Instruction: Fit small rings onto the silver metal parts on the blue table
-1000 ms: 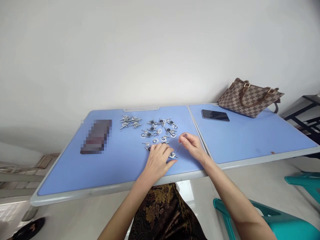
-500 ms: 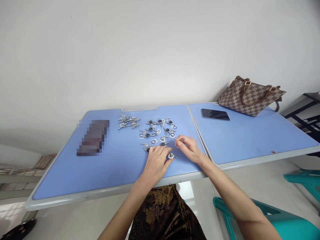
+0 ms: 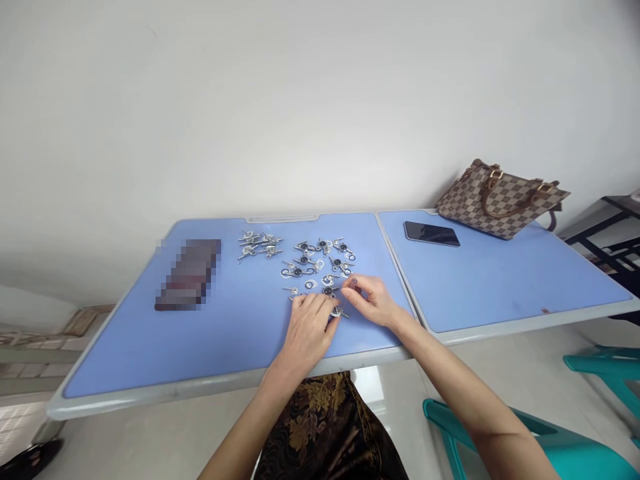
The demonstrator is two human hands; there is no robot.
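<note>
Near the front edge of the blue table, my left hand [image 3: 313, 327] is closed, thumb and fingers pinching a small silver metal fitting [image 3: 337, 311] flat against the tabletop. My right hand [image 3: 371, 299] is closed on a thin screwdriver [image 3: 354, 284] with a purplish handle. Its slim shaft slants down to the fitting; the tip is too small to make out. Beyond my hands lie several loose metal fittings with black round centres [image 3: 304, 260], along with thin plates and dark rings [image 3: 311, 285]. One piece is partly hidden under my left fingers.
A pile of silver metal fittings [image 3: 260, 244] sits farther left. A blurred dark flat object [image 3: 189, 275] lies at the table's left. On the right-hand tabletop are a phone [image 3: 432, 233] and a checked handbag [image 3: 500, 200]. Green stools [image 3: 550, 433] stand at the lower right.
My right hand has shifted slightly left with the screwdriver, closer to my left hand. The fitting stays pinched in my left hand. The view has tilted a little.
</note>
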